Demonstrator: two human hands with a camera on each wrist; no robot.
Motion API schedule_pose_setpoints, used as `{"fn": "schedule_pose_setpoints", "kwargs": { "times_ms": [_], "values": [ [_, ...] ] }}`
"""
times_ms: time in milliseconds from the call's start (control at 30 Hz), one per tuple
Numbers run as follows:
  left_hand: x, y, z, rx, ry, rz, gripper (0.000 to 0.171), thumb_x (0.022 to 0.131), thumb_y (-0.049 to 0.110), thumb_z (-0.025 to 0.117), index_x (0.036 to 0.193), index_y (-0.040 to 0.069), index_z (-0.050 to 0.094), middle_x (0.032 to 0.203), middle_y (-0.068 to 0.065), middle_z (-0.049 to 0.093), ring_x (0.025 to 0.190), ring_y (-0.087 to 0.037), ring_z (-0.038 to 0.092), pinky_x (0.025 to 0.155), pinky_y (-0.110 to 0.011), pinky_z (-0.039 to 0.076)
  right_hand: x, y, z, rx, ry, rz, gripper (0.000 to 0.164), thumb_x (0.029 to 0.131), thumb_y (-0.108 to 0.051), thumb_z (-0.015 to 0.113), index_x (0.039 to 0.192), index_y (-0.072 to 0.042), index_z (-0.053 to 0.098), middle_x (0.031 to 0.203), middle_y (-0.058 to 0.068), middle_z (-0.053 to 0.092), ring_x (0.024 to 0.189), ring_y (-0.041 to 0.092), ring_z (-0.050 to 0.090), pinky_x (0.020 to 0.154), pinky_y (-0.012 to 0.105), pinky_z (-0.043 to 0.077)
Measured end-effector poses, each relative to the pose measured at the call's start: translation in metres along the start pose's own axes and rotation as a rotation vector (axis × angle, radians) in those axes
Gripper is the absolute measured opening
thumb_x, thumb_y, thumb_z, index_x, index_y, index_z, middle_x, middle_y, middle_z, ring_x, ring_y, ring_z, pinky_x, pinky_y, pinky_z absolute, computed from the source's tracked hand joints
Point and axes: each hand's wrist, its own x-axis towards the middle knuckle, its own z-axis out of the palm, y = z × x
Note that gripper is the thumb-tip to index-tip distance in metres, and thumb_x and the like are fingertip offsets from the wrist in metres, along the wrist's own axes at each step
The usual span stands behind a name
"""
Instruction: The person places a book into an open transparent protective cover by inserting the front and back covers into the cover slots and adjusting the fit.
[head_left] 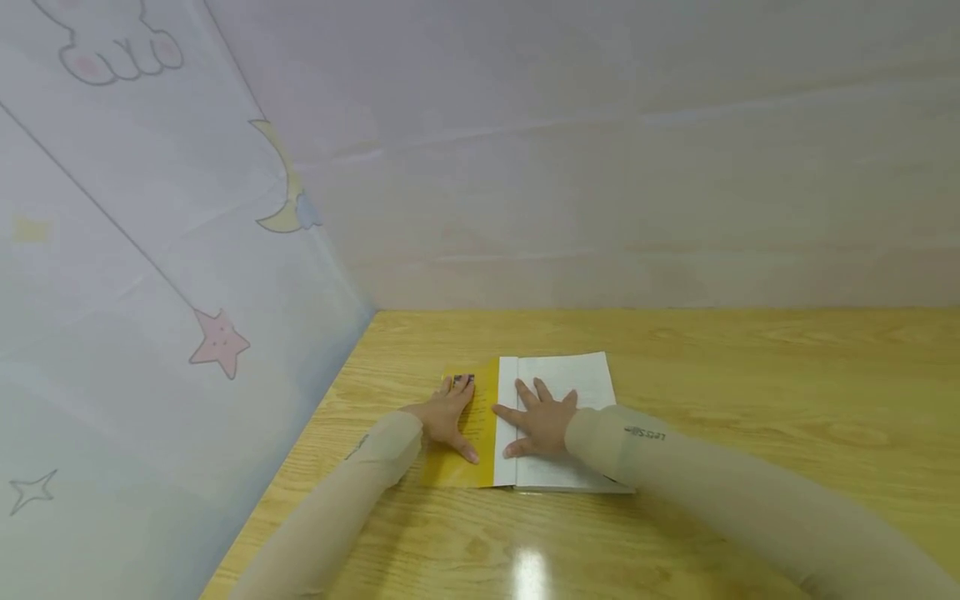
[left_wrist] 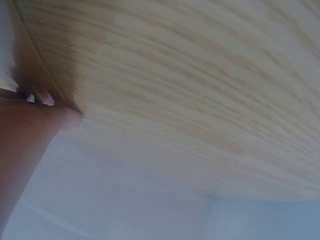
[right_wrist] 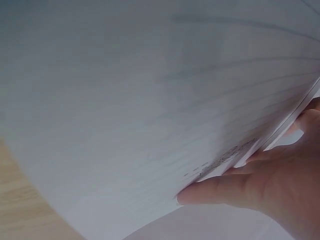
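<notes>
An open book (head_left: 568, 369) lies on the wooden table, its white printed page to the right and a yellow cover flap (head_left: 486, 417) with small print folded out to the left. My left hand (head_left: 448, 415) rests on the yellow flap with fingers spread, the thumb pointing toward the fold. My right hand (head_left: 546, 421) presses on the white page near the fold, its fingers splayed and straight. In the right wrist view, the page (right_wrist: 100, 125) fills most of the picture beside my thumb. The left wrist view has my left hand (left_wrist: 35, 120) at the flap's edge.
The wooden table (head_left: 750, 400) extends far to the right. A pale wall (head_left: 637, 167) rises behind it. On the left, another wall carries a pink star (head_left: 219, 343) and a yellow moon (head_left: 281, 218) next to the table's left edge.
</notes>
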Motion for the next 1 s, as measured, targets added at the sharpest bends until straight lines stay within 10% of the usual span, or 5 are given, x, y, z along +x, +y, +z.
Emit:
{"fn": "schedule_pose_setpoints", "kwargs": {
  "times_ms": [300,533,767,1000],
  "values": [
    [0.005,0.005,-0.01,0.143,-0.035,-0.064,0.123,0.075,0.055,0.077,0.155,0.004,-0.001,0.161,-0.014,-0.01,0.146,-0.037,-0.008,0.115,-0.052,0.012,0.017,0.016,-0.004,0.01,-0.042,-0.02,0.078,0.087,-0.065,0.054,0.154,-0.031,0.03,0.161,0.016,0.011,0.144,0.046,0.008,0.096,0.079,0.019],
    [0.01,0.009,-0.015,0.2,-0.067,-0.125,0.128,0.071,0.057,0.078,0.156,0.005,-0.003,0.161,-0.012,-0.01,0.146,-0.034,-0.008,0.115,-0.053,0.015,0.001,0.038,-0.027,0.337,0.062,-0.073,0.058,0.094,-0.031,0.065,0.141,-0.002,0.048,0.148,0.023,0.039,0.138,0.042,0.032,0.11,0.056,0.027],
    [0.003,0.016,-0.014,0.211,-0.088,-0.143,0.127,0.072,0.058,0.077,0.156,0.006,-0.002,0.162,-0.01,-0.009,0.147,-0.032,-0.007,0.116,-0.051,0.013,-0.026,0.065,-0.025,0.412,0.364,0.241,0.048,0.096,-0.018,0.059,0.132,0.012,0.048,0.129,0.03,0.054,0.119,0.044,0.053,0.098,0.053,0.043],
    [-0.011,0.025,-0.012,0.157,-0.089,-0.132,0.125,0.073,0.054,0.078,0.156,0.005,0.0,0.162,-0.011,-0.008,0.147,-0.033,-0.007,0.115,-0.053,0.012,-0.046,0.078,-0.015,0.546,0.286,0.391,0.06,0.096,-0.023,0.057,0.131,0.022,0.038,0.128,0.038,0.048,0.112,0.045,0.053,0.097,0.054,0.043]
  ]
}}
